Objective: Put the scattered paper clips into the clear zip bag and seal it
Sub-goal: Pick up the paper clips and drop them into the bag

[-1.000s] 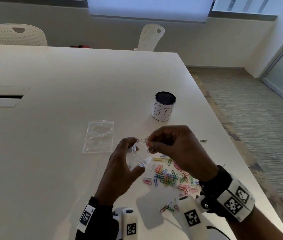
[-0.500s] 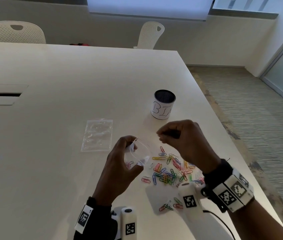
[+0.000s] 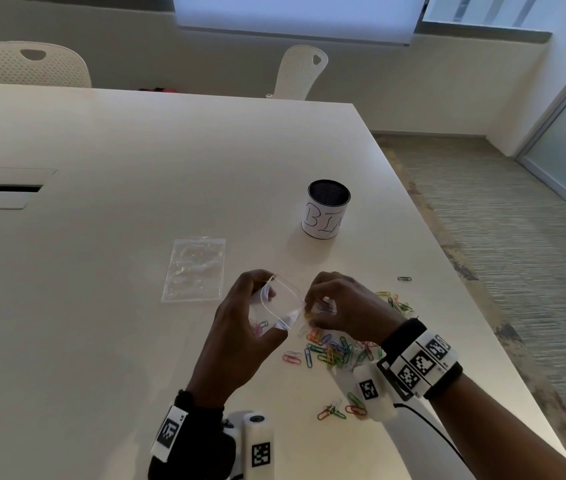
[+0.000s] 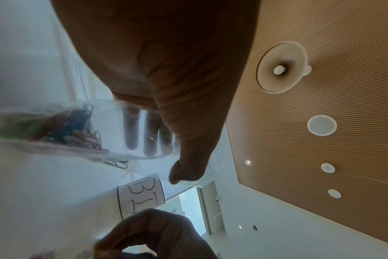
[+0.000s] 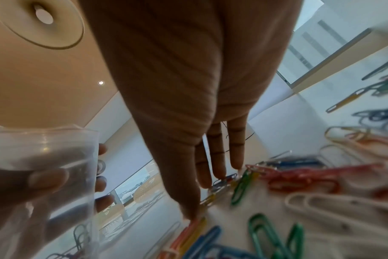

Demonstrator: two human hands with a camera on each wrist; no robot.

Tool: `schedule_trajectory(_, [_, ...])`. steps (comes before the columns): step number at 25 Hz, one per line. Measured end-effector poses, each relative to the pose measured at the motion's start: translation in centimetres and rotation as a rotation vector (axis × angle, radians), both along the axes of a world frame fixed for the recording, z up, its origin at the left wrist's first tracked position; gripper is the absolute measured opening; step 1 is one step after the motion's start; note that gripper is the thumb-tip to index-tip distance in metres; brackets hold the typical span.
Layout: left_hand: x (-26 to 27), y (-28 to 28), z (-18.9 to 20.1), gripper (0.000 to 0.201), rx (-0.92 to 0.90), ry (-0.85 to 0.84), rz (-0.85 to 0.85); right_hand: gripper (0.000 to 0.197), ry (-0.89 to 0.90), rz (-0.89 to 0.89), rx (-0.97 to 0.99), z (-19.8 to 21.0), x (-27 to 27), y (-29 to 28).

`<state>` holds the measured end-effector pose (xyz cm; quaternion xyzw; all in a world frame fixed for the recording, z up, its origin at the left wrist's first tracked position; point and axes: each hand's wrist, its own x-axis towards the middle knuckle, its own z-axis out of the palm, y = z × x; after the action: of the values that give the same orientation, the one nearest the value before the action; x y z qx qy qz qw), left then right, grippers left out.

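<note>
White conference table under dim light, with two perforated white chairs behind its far edge and striped carpet off to the right. One mesh cup wrapped in a paper label reading "BI…" standing upright beyond the hands. Two clear zip bags: one spare bag lying flat left of the hands, one zip bag held up off the table by the left hand, mouth open and facing the right hand. Left thumb and fingers curled round the bag's sides, seen through the plastic from the left wrist; a few coloured clips already bunched at the bottom of it. Right hand low at the near edge of the loose paper clips, just beside the bag's mouth; fingers extended down and close together, tips touching clips on the table, thumb tip against a yellow and an orange one; cannot tell whether any clip is actually pinched. Main pile too tangled to count, dozens in mixed colours; one small cluster of roughly five nearer the body; one single dark clip lying well apart towards the table's right edge.
</note>
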<state>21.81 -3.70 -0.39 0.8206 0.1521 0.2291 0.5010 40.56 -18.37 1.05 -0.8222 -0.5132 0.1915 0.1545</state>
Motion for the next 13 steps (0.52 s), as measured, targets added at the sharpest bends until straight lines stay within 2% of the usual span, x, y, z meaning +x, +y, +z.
schedule_trajectory(2, [0.0, 0.0, 0.0, 0.06, -0.003, 0.001, -0.001, 0.008, -0.027, 0.003, -0.011, 0.2, 0.1, -0.4])
schedule_trajectory(4, [0.0, 0.0, 0.0, 0.06, -0.015, -0.001, 0.0, 0.008, -0.056, -0.003, -0.042, 0.7, 0.6, -1.2])
schedule_trajectory(6, [0.0, 0.0, 0.0, 0.059, -0.027, -0.004, -0.003, 0.026, -0.082, -0.014, -0.102, 1.5, 1.0, -2.2])
schedule_trajectory(9, [0.0, 0.0, -0.1, 0.058, -0.026, -0.001, -0.007, 0.075, -0.081, -0.018, -0.251, 2.5, 1.3, -3.7])
schedule_trajectory(10, [0.0, 0.0, -0.1, 0.058, -0.021, 0.002, -0.009, 0.085, -0.081, -0.014, -0.292, 2.6, 1.2, -4.0])
schedule_trajectory(11, [0.0, -0.1, -0.1, 0.059, -0.015, 0.004, -0.012, 0.089, -0.082, -0.011, -0.311, 2.4, 1.0, -4.2])
schedule_trajectory(13, [0.0, -0.1, -0.1, 0.059, -0.005, 0.005, -0.014, 0.083, -0.075, -0.027, -0.288, 2.0, 0.4, -4.5])
